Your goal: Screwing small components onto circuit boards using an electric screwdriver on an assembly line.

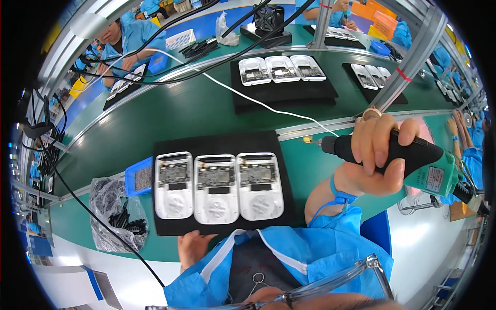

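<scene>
In my right hand (382, 147) is a green and black electric screwdriver (429, 173), raised at the right with its bit pointing left. My fingers wrap round its black front part. My left hand (194, 248) is at the near edge of a black mat (222, 142), thumb apart from the fingers, holding nothing that I can see. On the mat lie three white rounded housings in a row: a left one (174, 199), a middle one (216, 204) and a right one (261, 201). Each contains a circuit board and has a round speaker grille at its near end.
Left of the mat are a blue tray (138, 178) of small parts and a clear plastic bag (111, 222) with black pieces. Beyond, another black mat (284, 95) carries three similar housings. A white cable (248, 98) crosses the bench; a metal post (408, 64) rises at right. Co-workers sit opposite.
</scene>
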Available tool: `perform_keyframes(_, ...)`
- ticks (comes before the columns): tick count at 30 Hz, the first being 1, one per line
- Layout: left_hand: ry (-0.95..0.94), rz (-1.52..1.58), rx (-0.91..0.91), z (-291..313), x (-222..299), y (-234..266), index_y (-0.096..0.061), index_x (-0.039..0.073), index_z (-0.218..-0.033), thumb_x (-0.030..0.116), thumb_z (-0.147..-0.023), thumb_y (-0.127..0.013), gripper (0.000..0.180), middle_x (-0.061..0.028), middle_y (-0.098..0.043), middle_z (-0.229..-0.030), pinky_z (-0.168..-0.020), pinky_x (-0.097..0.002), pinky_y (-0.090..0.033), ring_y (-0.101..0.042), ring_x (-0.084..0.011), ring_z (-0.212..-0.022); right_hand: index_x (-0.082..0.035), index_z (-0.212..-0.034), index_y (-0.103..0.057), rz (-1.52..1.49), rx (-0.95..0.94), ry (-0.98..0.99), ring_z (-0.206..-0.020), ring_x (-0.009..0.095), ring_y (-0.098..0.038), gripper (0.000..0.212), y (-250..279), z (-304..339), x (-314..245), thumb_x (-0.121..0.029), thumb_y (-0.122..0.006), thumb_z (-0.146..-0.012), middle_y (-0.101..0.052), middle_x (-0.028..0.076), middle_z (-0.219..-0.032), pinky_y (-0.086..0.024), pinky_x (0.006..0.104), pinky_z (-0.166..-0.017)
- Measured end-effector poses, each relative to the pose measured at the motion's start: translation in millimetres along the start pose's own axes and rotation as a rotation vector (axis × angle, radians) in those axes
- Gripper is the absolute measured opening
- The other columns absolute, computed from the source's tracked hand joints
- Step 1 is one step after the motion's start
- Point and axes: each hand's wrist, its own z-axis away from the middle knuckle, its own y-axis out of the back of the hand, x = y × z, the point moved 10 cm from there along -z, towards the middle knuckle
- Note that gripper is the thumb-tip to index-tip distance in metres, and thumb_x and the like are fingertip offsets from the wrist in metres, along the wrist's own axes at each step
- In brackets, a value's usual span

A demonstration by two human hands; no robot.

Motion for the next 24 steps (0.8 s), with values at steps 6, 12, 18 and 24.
perform_keyframes(6,-0.18,-0.024,-0.153,8.0,-38.5,-23.9,-0.062,0.007,-0.087,0.021,-0.086,-0.051,0.018,-0.0173,-0.065,-0.085,-0.082,-0.0426,-0.048,-0.061,-0.0316,-0.086,-0.006,-0.094,-0.044,-0.081,-0.094,0.015,-0.044,0.009,-0.043,0.034,85.1,29.9,-66.1,-0.015,-0.068,-0.071,-0.047,0.004,-0.062,-0.035,0.021,-0.039)
perform_keyframes(12,-0.389,0.196,-0.244,18.7,-62.0,-51.0,-0.055,-0.004,-0.098,0.006,-0.083,-0.05,0.019,-0.0166,-0.059,-0.105,-0.104,-0.0449,-0.033,-0.053,-0.0294,-0.103,-0.006,-0.091,-0.043,-0.133,-0.147,-0.051,-0.045,0.01,-0.044,0.033,89.1,65.6,-155.6,-0.015,-0.069,-0.072,-0.049,0.005,-0.064,-0.036,0.0216,-0.039)
perform_keyframes(18,-0.129,0.528,-0.291,17.1,-78.6,-62.2,-0.046,-0.018,-0.093,-0.002,-0.08,-0.047,0.021,-0.0327,-0.047,-0.114,-0.108,-0.0488,-0.028,-0.042,-0.0402,-0.115,-0.007,-0.09,-0.041,-0.121,-0.156,-0.103,-0.045,0.011,-0.045,0.034,-6.5,113.5,-241.8,-0.013,-0.07,-0.072,-0.049,0.006,-0.064,-0.036,0.0231,-0.039)
perform_keyframes(24,0.033,0.541,-0.365,34.4,-66.6,-82.4,-0.046,-0.007,-0.075,-0.008,-0.074,-0.051,0.006,-0.0229,-0.055,-0.089,-0.101,-0.0533,-0.036,-0.052,-0.0397,-0.1,-0.007,-0.088,-0.04,-0.139,-0.129,-0.116,-0.044,0.011,-0.044,0.034,-138.2,150.8,-269.2,-0.012,-0.069,-0.072,-0.049,0.006,-0.064,-0.036,0.0231,-0.038)
